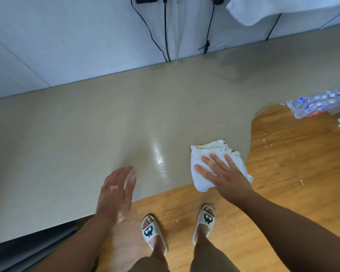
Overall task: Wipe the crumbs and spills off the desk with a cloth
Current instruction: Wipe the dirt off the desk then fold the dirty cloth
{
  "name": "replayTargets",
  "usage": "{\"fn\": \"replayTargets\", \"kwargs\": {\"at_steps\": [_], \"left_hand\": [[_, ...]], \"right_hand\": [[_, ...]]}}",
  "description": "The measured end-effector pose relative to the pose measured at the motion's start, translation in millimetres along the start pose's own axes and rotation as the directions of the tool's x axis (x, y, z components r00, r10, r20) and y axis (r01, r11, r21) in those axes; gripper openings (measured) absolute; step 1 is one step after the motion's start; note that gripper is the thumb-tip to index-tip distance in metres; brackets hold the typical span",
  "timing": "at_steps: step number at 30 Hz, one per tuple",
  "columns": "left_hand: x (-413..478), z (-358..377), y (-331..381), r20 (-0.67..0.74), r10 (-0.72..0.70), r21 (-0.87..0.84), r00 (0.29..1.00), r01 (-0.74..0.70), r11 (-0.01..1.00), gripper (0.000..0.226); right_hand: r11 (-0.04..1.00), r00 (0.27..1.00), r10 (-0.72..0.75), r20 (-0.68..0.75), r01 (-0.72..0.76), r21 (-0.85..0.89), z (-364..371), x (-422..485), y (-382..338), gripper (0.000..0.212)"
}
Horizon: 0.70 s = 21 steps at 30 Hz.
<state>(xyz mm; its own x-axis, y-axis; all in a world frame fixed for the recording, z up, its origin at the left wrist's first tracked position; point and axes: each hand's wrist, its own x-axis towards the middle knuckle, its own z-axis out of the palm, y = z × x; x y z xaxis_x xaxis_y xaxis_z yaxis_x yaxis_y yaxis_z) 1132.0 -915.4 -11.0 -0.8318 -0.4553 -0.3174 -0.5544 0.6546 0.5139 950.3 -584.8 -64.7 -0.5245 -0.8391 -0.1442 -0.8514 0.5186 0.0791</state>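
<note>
A white cloth [210, 165] is pressed flat under the right hand [222, 173], lower right of centre in the frame, at the curved front edge of the tabletop [86, 134]; the fingers [208, 160] are spread and laid on top of the cloth, pinning it rather than gripping it. Yellowish-brown soiling is seen along the cloth's far edge, and its near corner hangs just past the tabletop's rim. The left hand [116, 191] is held open and empty at the front edge, lower left of centre, with nothing grasped; whether it rests on the surface or hovers above it cannot be told. A wet sheen is visible between the two hands, and a fainter damp patch lies toward the upper right of the tabletop near the cables [166, 36] that drop down the wall. Most of the surface looks cleared, so the job is judged to be well along. The chief risk lies at the rim: a stroke carried past it would push gathered crumbs onto the wooden floor [283, 173], where small scraps already lie at the right of the frame. Grime could also be smeared back if the soiled edge is dragged over the wiped area, and the overhanging cloth could slip off if pressure is eased
</note>
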Motion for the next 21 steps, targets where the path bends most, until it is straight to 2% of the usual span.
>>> {"fn": "replayTargets", "kwargs": {"at_steps": [6,9,11,12,14,15,17,18,19,21], "left_hand": [[-2.2,36.2,86.3,0.023,0.075,-0.026,0.997,-0.074,0.997,0.072],[-2.8,52.5,132.3,0.059,0.059,-0.035,0.996,-0.057,0.998,0.072],[-1.7,66.3,163.8,0.113,0.051,-0.021,0.992,-0.049,0.999,0.057],[-1.0,74.0,180.5,0.144,0.059,-0.032,0.988,-0.055,0.998,0.045],[-1.9,89.9,216.9,0.263,0.064,-0.113,0.963,-0.036,0.993,0.026],[-5.3,97.2,237.0,0.357,0.078,-0.178,0.931,-0.014,0.984,0.027],[-15.2,111.6,276.0,0.496,0.166,-0.315,0.852,-0.001,0.949,0.052],[-20.6,117.5,294.2,0.516,0.216,-0.351,0.829,-0.025,0.936,0.066],[-24.5,122.8,310.0,0.509,0.261,-0.382,0.820,-0.057,0.922,0.074],[-27.0,128.9,335.9,0.465,0.303,-0.458,0.832,-0.067,0.887,0.077]], "right_hand": [[0.996,0.994,0.084,0.077,-0.087,0.032,6.2,-37.5,78.6,0.086],[0.957,0.982,0.162,0.099,-0.181,0.227,5.5,-54.9,109.8,0.090],[0.884,0.971,0.224,0.083,-0.238,0.402,5.5,-73.5,129.1,0.100],[0.828,0.963,0.252,0.094,-0.265,0.495,2.6,-85.5,135.5,0.099],[0.650,0.937,0.337,0.089,-0.300,0.698,-11.2,-107.9,142.9,0.081],[0.505,0.913,0.391,0.112,-0.315,0.804,-21.2,-117.0,144.7,0.074],[0.179,0.845,0.496,0.197,-0.322,0.930,-43.6,-131.1,146.6,0.069],[0.024,0.821,0.514,0.248,-0.303,0.953,-55.2,-135.8,146.6,0.064],[-0.124,0.806,0.513,0.294,-0.269,0.955,-66.8,-139.2,145.9,0.057],[-0.390,0.795,0.485,0.363,-0.175,0.904,-87.7,-144.1,143.7,0.050]]}}
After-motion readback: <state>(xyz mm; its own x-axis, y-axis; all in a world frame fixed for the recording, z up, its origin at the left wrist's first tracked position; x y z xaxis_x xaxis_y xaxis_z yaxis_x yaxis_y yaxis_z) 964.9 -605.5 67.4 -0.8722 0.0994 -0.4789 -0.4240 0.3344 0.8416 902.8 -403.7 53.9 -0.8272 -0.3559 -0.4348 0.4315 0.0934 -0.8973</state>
